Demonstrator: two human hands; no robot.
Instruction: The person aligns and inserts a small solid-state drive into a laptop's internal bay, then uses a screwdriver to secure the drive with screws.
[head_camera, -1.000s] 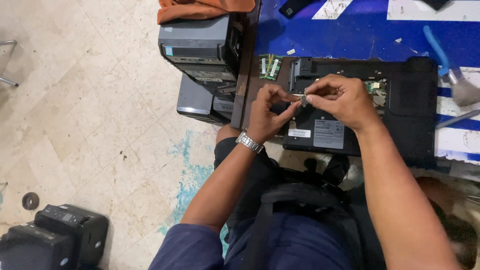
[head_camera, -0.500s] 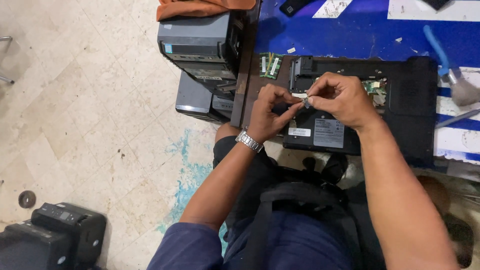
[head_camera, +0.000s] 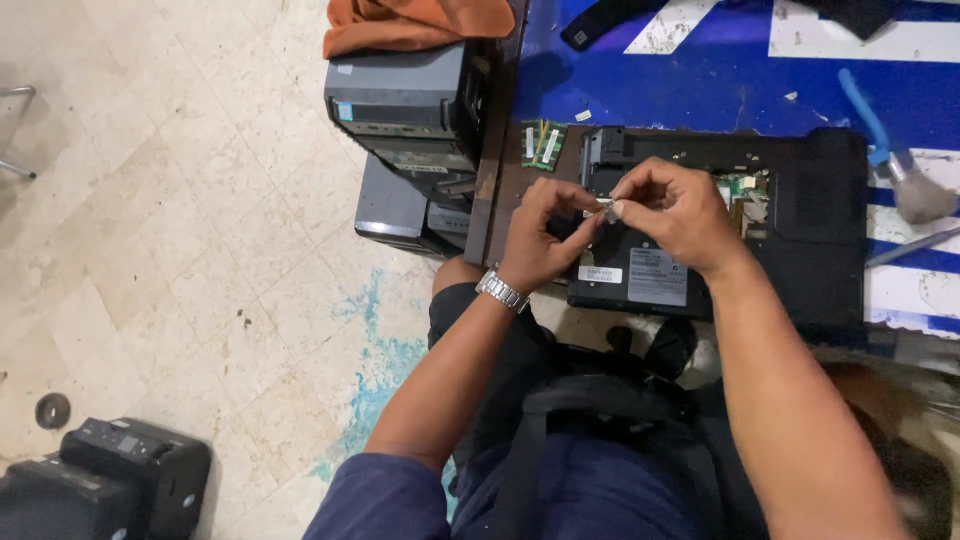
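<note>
An upturned black laptop (head_camera: 800, 250) lies on the table with its bottom covers off and green circuit board showing. Above its left part, my left hand (head_camera: 540, 235), a metal watch on the wrist, and my right hand (head_camera: 675, 215) meet fingertip to fingertip. Both pinch one small pale part (head_camera: 606, 205) between them; I cannot tell what it is. Two green memory modules (head_camera: 542, 145) lie on the table just left of the laptop.
A blue table (head_camera: 720, 80) with white markings carries a blue-handled brush (head_camera: 890, 150). Grey desktop computer cases (head_camera: 410, 110) stand on the tiled floor to the left, an orange cloth (head_camera: 410, 25) on top. Black printers (head_camera: 110, 480) sit bottom left.
Both hands stay together over the laptop's left part; the fingers have shifted slightly around the small part. The view has drifted a little.
</note>
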